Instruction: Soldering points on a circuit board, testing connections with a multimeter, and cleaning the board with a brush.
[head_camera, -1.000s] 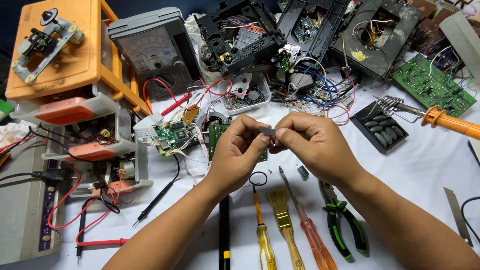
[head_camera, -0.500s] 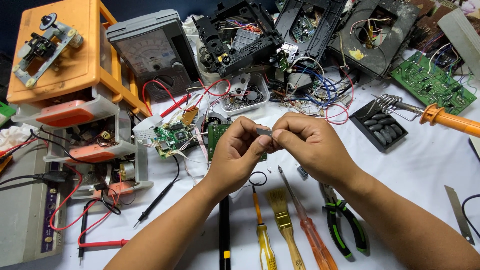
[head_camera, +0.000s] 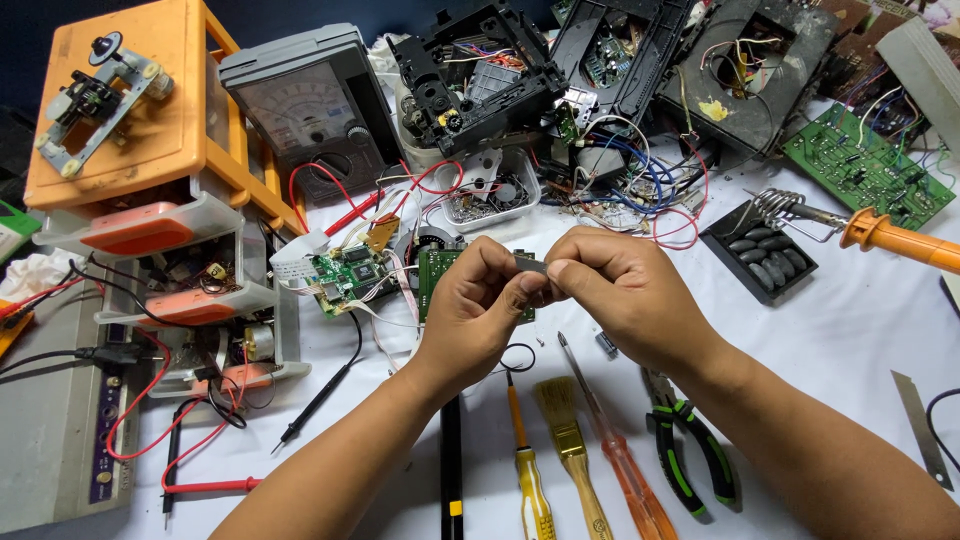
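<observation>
My left hand and my right hand meet above the middle of the white table. Between their fingertips they pinch a small dark grey part; most of it is hidden by my fingers. Directly beneath my hands lies a green circuit board, and a second small board with white ribbon cable lies to its left. A small black ring rests on the table under my hands.
Screwdrivers, a brush and green-handled pliers lie at the front. An orange-handled soldering iron rests on its stand at right. A grey analogue meter, orange drawer unit and opened black casings with wires crowd the back.
</observation>
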